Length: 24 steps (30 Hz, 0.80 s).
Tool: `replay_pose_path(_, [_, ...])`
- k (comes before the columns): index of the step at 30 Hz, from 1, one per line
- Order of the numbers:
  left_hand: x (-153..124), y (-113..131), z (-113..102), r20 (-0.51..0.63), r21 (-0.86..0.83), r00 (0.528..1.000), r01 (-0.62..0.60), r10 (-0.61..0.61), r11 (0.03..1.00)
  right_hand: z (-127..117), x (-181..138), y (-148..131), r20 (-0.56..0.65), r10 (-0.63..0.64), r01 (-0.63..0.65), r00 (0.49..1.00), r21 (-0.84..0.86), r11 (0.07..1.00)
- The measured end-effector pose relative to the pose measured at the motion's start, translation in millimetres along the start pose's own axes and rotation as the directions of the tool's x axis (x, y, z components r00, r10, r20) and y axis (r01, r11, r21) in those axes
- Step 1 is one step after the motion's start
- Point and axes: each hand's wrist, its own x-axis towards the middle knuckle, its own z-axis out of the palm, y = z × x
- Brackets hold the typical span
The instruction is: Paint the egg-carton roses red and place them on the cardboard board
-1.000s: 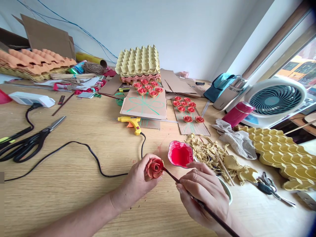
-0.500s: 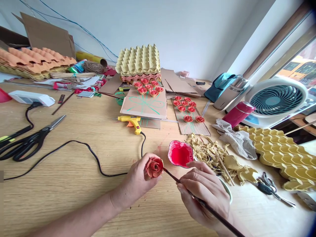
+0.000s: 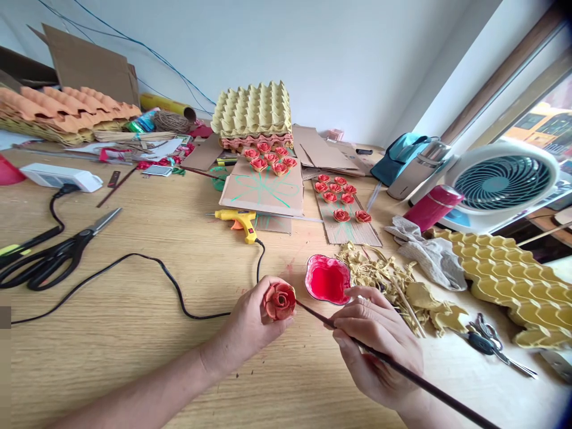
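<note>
Between the thumb and fingers of my left hand [image 3: 250, 319] is a red paper rose [image 3: 279, 301], its open petals turned up toward me. My right hand [image 3: 379, 345] grips a thin dark paintbrush [image 3: 402, 370] like a pen. The brush tip is at the rose's right edge; whether it touches cannot be made out. Just beyond my right fingers stands a small wavy-edged bowl [image 3: 328, 280] of red paint. Several finished-looking red roses [image 3: 342, 196] sit on a cardboard strip [image 3: 353, 232], and more rest on a cardboard piece [image 3: 268, 193] with green drawn lines.
A yellow glue gun [image 3: 239, 221] lies mid-table, its black cord [image 3: 163, 271] looping left. Black scissors [image 3: 67, 247] lie at left. To the right are egg-carton scraps [image 3: 379, 271], a grey cloth [image 3: 431, 256], keys [image 3: 487, 342] and a yellow egg tray [image 3: 513, 274]. Stacked egg trays [image 3: 252, 110] stand behind.
The rose has turned a little in my left hand. My right hand has shifted slightly right, and the brush lies at a flatter angle, its tip still beside the rose.
</note>
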Motion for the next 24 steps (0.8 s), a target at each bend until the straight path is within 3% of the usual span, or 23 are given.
replay_pose_path(6, [2, -1, 0, 0.029, -0.113, 0.999, 0.02, -0.017, 0.993, -1, 2, 4, 0.043, 0.028, -0.03, 0.999, 0.034, 0.999])
replay_pose_path(10, [2, -3, -1, 0.059, -0.18, 0.998, 0.038, -0.028, 0.983, -7, -3, 14, -0.043, 0.076, -0.077, 0.996, -0.008, 0.997])
replay_pose_path(14, [2, -8, -2, -0.008, -0.1, 1.0, -0.002, 0.002, 0.995, -10, -13, 24, -0.121, 0.272, -0.269, 0.955, 0.045, 0.962])
replay_pose_path(18, [2, -12, -2, -0.046, -0.069, 0.999, 0.0, -0.003, 0.998, -9, -18, 28, -0.1, 0.458, -0.454, 0.883, 0.061, 0.889])
replay_pose_path(20, [2, -13, -1, -0.004, -0.126, 0.999, 0.032, -0.033, 0.992, -9, -17, 28, -0.093, 0.437, -0.438, 0.894, 0.018, 0.899])
replay_pose_path(24, [1, -11, 0, 0.076, -0.199, 0.993, 0.103, -0.089, 0.975, -12, -9, 28, -0.086, 0.273, -0.284, 0.958, -0.163, 0.945])
